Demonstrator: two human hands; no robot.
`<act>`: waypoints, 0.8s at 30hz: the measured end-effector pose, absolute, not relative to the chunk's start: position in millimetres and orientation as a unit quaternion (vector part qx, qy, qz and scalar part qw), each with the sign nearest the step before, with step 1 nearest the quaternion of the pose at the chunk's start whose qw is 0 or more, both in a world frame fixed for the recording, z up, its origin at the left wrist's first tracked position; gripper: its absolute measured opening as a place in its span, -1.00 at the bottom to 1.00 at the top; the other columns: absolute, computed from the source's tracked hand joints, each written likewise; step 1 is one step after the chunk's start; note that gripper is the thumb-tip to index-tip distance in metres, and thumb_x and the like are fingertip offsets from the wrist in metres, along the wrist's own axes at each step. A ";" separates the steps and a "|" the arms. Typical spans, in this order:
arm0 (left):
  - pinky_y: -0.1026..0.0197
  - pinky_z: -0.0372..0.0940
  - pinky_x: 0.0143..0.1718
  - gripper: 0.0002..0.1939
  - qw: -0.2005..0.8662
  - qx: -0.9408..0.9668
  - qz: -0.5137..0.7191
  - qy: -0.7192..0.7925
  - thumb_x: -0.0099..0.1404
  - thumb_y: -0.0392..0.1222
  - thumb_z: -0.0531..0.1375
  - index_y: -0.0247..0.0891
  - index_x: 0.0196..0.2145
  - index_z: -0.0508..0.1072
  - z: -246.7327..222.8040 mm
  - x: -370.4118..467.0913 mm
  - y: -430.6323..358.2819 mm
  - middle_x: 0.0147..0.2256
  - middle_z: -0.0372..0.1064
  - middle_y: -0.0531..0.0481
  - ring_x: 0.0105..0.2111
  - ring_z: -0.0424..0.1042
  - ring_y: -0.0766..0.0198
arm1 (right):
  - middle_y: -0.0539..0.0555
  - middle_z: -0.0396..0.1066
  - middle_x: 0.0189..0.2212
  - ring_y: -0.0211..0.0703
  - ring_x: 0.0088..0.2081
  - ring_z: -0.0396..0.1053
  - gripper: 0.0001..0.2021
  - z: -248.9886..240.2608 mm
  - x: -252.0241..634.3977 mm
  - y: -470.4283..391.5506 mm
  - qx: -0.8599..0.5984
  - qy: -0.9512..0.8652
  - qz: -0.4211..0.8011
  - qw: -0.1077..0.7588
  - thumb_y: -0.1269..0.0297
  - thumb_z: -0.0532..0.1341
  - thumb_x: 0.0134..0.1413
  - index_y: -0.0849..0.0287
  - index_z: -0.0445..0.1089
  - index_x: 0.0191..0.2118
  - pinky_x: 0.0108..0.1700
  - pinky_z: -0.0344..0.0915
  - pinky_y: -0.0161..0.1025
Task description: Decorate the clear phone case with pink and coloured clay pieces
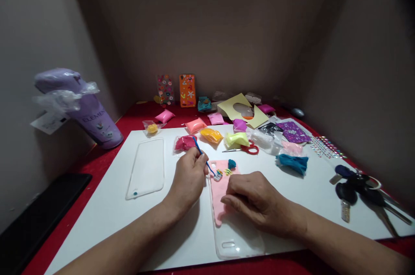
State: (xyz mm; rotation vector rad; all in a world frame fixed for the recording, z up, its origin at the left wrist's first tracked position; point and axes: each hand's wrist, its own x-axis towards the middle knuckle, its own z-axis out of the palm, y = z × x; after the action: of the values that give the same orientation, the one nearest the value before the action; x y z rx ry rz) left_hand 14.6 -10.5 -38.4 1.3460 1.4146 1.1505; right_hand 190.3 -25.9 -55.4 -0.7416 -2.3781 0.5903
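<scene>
My left hand [190, 174] is closed around a thin blue modelling tool [200, 150]. The tool's lower tip touches small coloured clay shapes [218, 174] near the top of a clear phone case [240, 244]. Pink clay [220, 197] covers the upper part of that case, and a teal clay lump [231, 164] sits at its top right. Over the right side of the pink clay lies my right hand [256, 199], with its fingers curled inward. Whatever those fingers may hold is hidden from this side.
A second clear phone case [147, 169] lies left on the white board [106, 214]. Behind are bagged clay packets [211, 135], red-handled scissors [250, 149] and a cut yellow card [231, 104]. Keys [346, 193] lie right; a purple bottle [94, 115] stands left.
</scene>
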 end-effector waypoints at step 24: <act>0.33 0.04 -0.66 -0.76 0.397 0.537 0.462 0.584 0.26 -0.18 0.05 -0.21 -0.55 0.15 -34.0 11.9 -11.4 -0.66 0.17 0.19 -0.72 0.10 0.43 | -0.01 0.29 -0.57 -0.30 -0.54 0.17 -0.77 -56.2 189.9 -25.3 -0.280 -0.890 0.217 0.287 0.31 0.07 0.22 0.21 0.27 -0.47 -0.46 0.05 -0.33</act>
State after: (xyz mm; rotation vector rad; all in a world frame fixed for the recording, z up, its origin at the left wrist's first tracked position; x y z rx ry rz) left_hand 11.9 -11.4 -34.0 1.3594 1.4790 1.1714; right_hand 189.9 -25.3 -56.2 -0.7485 -2.3776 0.5794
